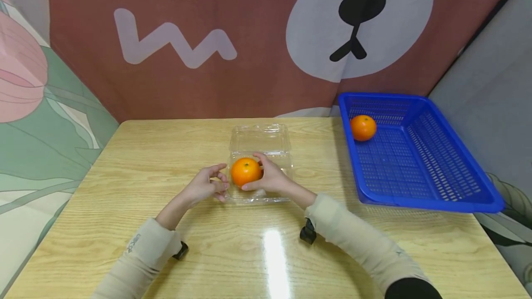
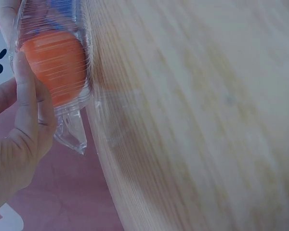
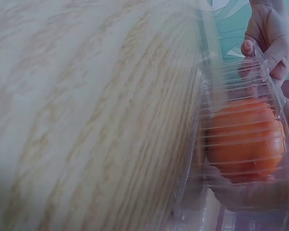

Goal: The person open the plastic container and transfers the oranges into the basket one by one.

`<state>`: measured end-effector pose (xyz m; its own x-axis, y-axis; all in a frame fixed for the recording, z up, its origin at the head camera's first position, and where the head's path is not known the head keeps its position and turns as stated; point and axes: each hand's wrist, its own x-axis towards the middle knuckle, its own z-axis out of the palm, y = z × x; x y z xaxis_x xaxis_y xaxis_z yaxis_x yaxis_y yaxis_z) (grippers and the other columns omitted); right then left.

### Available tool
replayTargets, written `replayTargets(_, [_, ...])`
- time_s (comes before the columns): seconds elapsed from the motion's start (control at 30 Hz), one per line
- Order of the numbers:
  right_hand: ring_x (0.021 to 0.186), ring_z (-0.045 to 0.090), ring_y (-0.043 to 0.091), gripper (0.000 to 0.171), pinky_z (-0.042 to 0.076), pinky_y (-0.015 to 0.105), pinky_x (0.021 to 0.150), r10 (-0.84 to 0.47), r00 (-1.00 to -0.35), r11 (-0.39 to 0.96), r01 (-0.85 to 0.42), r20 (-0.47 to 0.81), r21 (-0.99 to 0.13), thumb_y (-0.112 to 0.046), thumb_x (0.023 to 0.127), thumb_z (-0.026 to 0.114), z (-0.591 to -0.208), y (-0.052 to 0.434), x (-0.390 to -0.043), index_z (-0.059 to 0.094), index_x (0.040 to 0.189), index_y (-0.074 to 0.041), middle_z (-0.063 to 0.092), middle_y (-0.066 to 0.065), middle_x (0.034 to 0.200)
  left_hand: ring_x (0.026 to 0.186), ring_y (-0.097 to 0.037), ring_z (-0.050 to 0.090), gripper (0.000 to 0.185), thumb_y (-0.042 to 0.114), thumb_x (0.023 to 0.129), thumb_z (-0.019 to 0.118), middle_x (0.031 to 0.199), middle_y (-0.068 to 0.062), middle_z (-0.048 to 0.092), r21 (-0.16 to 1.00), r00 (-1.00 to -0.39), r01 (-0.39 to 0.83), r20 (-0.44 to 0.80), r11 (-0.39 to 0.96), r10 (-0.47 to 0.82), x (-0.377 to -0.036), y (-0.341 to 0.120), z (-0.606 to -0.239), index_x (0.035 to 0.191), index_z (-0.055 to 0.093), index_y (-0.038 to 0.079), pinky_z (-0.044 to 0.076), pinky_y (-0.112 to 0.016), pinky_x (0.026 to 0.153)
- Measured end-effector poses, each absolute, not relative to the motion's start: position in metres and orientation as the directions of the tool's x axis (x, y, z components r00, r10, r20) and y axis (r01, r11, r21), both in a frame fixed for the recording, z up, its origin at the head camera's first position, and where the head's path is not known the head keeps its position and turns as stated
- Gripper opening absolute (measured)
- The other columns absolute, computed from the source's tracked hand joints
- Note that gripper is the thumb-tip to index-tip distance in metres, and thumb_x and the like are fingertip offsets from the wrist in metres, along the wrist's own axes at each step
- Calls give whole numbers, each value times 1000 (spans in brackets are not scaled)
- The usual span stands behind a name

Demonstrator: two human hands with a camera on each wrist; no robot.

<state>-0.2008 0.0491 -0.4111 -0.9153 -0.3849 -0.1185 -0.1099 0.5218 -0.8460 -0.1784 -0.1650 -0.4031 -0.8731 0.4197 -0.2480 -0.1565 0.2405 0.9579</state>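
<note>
A pale wood-grain worktop (image 1: 124, 188) with a glossy glare patch stands against a reddish-brown cloth (image 1: 249, 36) printed with a white zigzag and a bear's muzzle — a green leafy cloth (image 1: 37, 151) hangs at the left. Mid-worktop sits a clear clamshell box (image 1: 261, 141), lid open; the right hand (image 1: 272, 176) cups an orange (image 1: 246, 171) in it, while the left hand (image 1: 205, 184), fingers loosely curled, touches the box's edge. At the right a blue basket (image 1: 420, 160) holds a second orange (image 1: 363, 127).

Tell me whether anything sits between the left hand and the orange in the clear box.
Only the clear box's thin wall does: the left hand is at its left edge, while the right hand holds the orange inside.
</note>
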Motion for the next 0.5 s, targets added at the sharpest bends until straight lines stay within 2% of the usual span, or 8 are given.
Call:
replayTargets(0.2, [109, 50, 24, 96, 42, 40, 95, -391, -915, 504, -123, -99, -855, -24, 62, 85, -415, 46, -201, 29, 139, -12, 49, 12, 124, 69, -19, 56, 65, -7, 87, 52, 96, -15, 45, 956, -872, -164, -255, 242, 417, -178, -164, -403, 140, 15, -10, 58, -33, 61])
replayTargets(0.5, [113, 46, 28, 96, 38, 45, 97, -379, -919, 558, -136, -105, -819, -22, 60, 86, -417, 43, -202, 31, 137, -10, 46, 14, 128, 69, -18, 55, 66, -8, 86, 52, 95, -14, 45, 956, -875, -166, -256, 243, 411, -178, -164, -401, 140, 16, -10, 58, -33, 61])
